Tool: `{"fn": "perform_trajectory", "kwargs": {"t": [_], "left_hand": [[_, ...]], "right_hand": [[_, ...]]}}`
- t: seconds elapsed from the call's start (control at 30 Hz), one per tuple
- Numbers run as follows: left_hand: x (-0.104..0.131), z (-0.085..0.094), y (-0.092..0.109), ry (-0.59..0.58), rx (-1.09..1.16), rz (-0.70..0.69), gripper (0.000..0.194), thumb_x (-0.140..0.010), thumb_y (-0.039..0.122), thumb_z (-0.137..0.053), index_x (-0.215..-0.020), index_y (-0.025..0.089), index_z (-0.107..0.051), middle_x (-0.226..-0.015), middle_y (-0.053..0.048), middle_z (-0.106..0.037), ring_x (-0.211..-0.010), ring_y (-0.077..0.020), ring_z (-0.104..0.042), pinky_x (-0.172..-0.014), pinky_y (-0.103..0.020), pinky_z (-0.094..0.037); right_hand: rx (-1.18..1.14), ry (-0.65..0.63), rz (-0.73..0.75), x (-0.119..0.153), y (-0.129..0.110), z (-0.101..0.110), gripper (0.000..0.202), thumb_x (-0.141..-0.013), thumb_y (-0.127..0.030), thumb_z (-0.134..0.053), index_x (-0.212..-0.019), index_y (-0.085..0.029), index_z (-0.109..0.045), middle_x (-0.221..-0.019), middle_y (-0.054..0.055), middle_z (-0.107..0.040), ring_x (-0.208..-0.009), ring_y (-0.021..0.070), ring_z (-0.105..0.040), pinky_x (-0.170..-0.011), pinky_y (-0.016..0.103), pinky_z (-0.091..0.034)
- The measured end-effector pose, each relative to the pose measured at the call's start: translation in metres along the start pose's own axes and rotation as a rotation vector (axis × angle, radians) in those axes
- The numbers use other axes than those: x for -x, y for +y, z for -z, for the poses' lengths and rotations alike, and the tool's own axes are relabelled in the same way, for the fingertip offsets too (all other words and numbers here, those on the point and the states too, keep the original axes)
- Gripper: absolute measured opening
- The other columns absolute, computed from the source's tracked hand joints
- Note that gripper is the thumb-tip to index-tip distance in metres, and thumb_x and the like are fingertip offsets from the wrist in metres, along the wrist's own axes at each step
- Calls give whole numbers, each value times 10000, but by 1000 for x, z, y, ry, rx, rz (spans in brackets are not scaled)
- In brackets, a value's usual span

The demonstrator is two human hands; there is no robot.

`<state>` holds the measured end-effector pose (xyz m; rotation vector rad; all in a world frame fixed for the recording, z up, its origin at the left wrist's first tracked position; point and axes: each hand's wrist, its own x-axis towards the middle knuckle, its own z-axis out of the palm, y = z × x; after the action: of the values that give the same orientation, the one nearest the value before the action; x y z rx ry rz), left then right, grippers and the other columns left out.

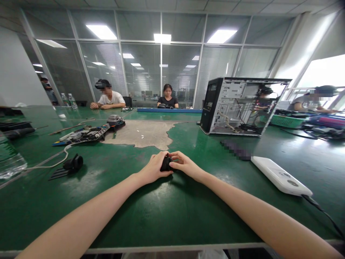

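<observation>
The left hand (154,168) reaches in from the lower left, its thumb and fingers curled around a small black object (165,164). This sits between the two hands, over the green table (151,223); it looks light and stiff, perhaps smooth, and best held by its sides. The right hand (187,166), forearm slanting inward, pinches its right end between thumb and fingertips.

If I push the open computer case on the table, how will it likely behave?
The computer case should move as one stiff body, since its frame looks like metal. It is probably fairly heavy, judging by its boxy bulk, though parts inside are hard to make out. The loose cables within may sway.
</observation>
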<state>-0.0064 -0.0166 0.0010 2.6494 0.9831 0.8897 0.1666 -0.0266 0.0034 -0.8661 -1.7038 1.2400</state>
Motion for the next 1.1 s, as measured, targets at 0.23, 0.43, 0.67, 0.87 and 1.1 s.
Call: {"fn": "perform_trajectory", "kwargs": {"t": [0.23,0.43,0.67,0.87,1.1], "left_hand": [[0,-2,-3,11,1,-3,537,-664,349,-613,-1103,210,-335,-1074,-61,-472,-983,-232,-464,-853,-378,-327],[0,-2,-4,10,-2,-23,564,-659,374,-614,-1113,212,-322,-1070,-63,-473,-1002,-227,-463,-855,-376,-326],[0,-1,-4,0,12,-8,552,-658,354,-615,-1107,213,-325,-1074,-59,-475,-997,-228,-469,-858,-377,-325],[0,-2,-5,8,1,-9,548,-663,358,-614,-1102,205,-322,-1066,-63,-473,-991,-225,-468,-852,-373,-331],[0,0,-3,-6,6,-9,513,-664,357,-613,-1075,206,-345,-1048,-55,-470,-985,-221,-463,-851,-373,-328]], "right_hand": [[-49,-59,81,2,0,0,279,-668,-310,-633,-856,-205,-456,-887,-3,-538,-845,128,-532,-784,305,-417],[6,37,27,0,-1,-2,288,-678,-330,-617,-901,-204,-486,-921,19,-543,-913,147,-516,-843,335,-397],[-42,-54,30,1,-1,-1,365,-612,-286,-677,-894,-213,-457,-877,2,-546,-847,141,-536,-764,323,-437],[-52,-15,27,3,-1,2,324,-642,-274,-654,-896,-209,-463,-851,-2,-552,-810,129,-540,-733,293,-428],[-64,8,-80,2,5,13,399,-628,-306,-668,-958,-223,-459,-797,-21,-567,-682,107,-560,-692,294,-443]]}}
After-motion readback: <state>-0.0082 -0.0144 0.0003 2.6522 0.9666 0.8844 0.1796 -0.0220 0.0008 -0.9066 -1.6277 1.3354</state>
